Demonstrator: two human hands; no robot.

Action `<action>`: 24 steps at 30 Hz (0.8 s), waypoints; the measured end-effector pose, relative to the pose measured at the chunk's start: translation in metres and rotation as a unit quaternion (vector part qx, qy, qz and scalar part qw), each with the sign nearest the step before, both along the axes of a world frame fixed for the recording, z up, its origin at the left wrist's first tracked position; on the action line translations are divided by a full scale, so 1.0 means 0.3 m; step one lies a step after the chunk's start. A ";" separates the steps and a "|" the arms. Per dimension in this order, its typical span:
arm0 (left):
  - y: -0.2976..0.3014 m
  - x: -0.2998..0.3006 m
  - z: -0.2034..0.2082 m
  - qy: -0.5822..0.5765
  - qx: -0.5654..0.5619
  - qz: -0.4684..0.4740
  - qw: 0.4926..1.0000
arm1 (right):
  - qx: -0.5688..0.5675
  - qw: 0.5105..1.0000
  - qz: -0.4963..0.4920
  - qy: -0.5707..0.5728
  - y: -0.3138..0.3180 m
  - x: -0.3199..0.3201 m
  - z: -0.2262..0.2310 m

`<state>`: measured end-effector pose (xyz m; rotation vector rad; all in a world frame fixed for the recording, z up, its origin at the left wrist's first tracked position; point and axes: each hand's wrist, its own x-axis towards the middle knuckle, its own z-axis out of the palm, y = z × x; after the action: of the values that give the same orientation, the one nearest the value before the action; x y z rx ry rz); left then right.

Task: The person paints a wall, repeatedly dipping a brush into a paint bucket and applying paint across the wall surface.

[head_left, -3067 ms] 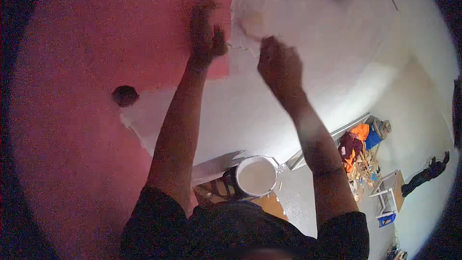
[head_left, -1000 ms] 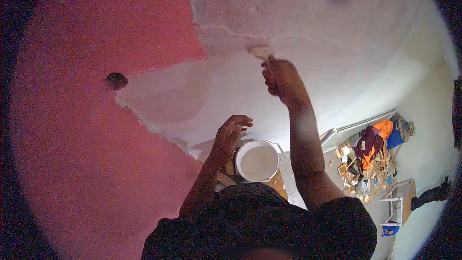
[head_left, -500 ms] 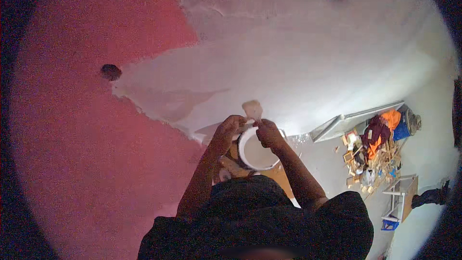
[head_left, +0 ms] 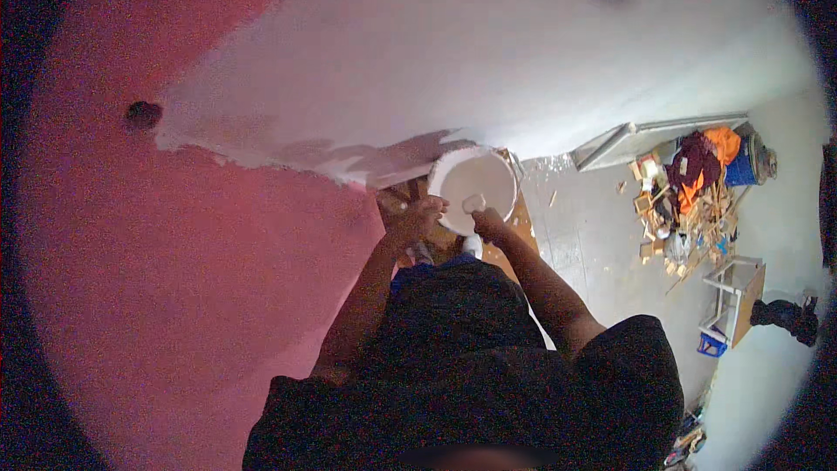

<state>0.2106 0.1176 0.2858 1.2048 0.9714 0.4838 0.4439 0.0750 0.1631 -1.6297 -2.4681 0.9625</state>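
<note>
Two hands (head_left: pixel 490 225) — pink-and-white wall (head_left: pixel 366 61), littered floor (head_left: pixel 588 235)

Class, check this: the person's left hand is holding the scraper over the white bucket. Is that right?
The hand is wrong: the head view shows the right hand holding the scraper over the white bucket.
</note>
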 end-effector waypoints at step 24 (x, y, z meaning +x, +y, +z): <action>-0.180 0.035 0.093 0.197 0.090 -0.003 0.976 | -0.060 0.976 0.066 -0.197 0.120 -0.023 -0.349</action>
<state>0.2211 0.0638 0.3138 1.5024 1.2810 0.3383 0.4369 0.1110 0.0585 -1.8743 -2.8554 0.8908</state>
